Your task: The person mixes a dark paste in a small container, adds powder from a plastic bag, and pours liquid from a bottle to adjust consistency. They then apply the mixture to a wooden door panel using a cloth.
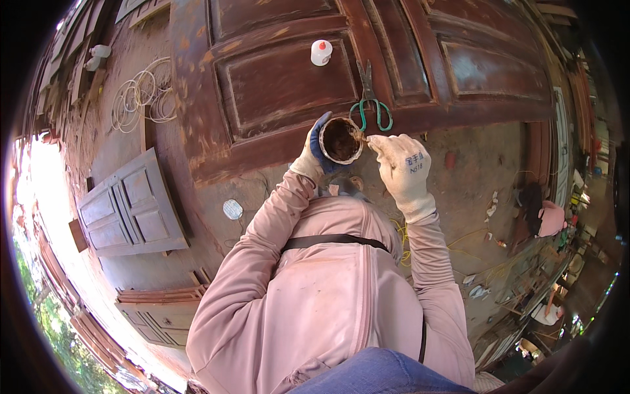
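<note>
My left hand (312,151), in a white and blue work glove, is wrapped round a round white tub (325,150) with dark brown paste inside. The tub's mouth faces up toward me, just off the near edge of a large dark brown panelled wooden door (289,82). My right hand (404,167), gloved in white, has its thumb and fingers pinched together at the tub's right rim. A small brownish thing shows at those fingertips, too small to name. Scissors (367,87) with green handles lie on the door beyond the tub. Farther back stands a white bottle (321,55) with a red tip.
Another panelled door (134,205) lies lower on the left, with stacked boards (161,295) below it. A coil of pale hose (140,98) rests on the ground at left. Yellow cord (469,236) and scattered scraps lie on the right. Pink cloth (551,218) is at far right.
</note>
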`<action>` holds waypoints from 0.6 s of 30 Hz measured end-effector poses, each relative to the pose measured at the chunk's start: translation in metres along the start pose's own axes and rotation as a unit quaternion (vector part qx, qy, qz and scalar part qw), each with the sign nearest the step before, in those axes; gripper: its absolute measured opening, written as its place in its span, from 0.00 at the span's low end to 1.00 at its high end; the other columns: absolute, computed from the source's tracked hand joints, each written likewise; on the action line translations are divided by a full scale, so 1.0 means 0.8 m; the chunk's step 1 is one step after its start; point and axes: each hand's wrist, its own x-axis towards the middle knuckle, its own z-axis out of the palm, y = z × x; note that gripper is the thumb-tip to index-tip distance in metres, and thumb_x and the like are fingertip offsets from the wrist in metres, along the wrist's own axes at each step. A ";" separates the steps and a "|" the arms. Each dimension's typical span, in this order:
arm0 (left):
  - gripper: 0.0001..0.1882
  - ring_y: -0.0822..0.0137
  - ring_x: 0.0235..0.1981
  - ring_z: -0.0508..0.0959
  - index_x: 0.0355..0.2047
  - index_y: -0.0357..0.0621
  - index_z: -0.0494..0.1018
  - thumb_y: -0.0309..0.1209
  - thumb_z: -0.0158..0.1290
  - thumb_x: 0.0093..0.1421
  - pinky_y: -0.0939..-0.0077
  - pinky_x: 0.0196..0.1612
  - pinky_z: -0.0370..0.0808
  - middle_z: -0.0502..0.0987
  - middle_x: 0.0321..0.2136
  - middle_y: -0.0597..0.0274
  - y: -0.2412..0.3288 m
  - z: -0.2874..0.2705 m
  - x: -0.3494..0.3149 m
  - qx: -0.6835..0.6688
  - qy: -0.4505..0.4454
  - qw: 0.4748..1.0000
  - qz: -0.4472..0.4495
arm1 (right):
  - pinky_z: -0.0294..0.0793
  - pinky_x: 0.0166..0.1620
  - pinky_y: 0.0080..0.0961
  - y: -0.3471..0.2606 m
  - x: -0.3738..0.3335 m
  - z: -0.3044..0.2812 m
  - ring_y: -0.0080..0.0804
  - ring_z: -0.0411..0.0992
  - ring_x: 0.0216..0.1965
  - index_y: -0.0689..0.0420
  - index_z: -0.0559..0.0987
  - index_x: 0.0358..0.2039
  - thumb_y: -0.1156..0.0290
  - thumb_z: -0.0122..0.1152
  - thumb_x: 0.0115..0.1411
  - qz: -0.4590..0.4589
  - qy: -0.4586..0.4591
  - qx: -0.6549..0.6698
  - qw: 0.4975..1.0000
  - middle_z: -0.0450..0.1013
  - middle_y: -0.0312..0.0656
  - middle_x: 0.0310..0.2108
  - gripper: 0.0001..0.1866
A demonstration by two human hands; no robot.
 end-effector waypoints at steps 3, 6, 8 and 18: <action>0.26 0.58 0.46 0.77 0.49 0.41 0.73 0.49 0.37 0.69 0.58 0.57 0.71 0.79 0.44 0.54 0.003 0.002 -0.001 -0.012 -0.084 0.996 0.000 | 0.67 0.32 0.32 -0.013 0.003 0.017 0.31 0.70 0.27 0.47 0.77 0.28 0.73 0.61 0.43 -0.042 -0.038 -0.020 0.998 0.69 0.31 0.20 0.09; 0.23 0.60 0.45 0.78 0.50 0.42 0.72 0.46 0.38 0.69 0.58 0.60 0.69 0.78 0.45 0.56 0.005 0.015 -0.003 -0.002 -0.104 0.994 -0.022 | 0.69 0.34 0.34 -0.012 -0.017 0.059 0.33 0.72 0.28 0.48 0.79 0.32 0.73 0.61 0.46 -0.063 -0.146 -0.082 0.984 0.74 0.32 0.24 0.10; 0.23 0.63 0.48 0.76 0.49 0.49 0.72 0.51 0.43 0.65 0.57 0.65 0.59 0.79 0.44 0.60 0.004 -0.007 -0.004 0.116 -0.016 0.992 0.047 | 0.69 0.34 0.33 -0.014 -0.010 0.065 0.32 0.72 0.28 0.48 0.78 0.31 0.71 0.61 0.47 -0.067 -0.129 -0.091 0.985 0.73 0.32 0.24 0.09; 0.25 0.67 0.50 0.73 0.51 0.51 0.69 0.41 0.61 0.54 0.66 0.63 0.63 0.76 0.47 0.66 0.010 -0.019 -0.007 0.150 0.019 0.985 0.081 | 0.70 0.33 0.32 -0.013 0.022 0.050 0.35 0.71 0.27 0.51 0.80 0.35 0.73 0.62 0.50 0.025 0.042 -0.011 0.999 0.74 0.34 0.24 0.09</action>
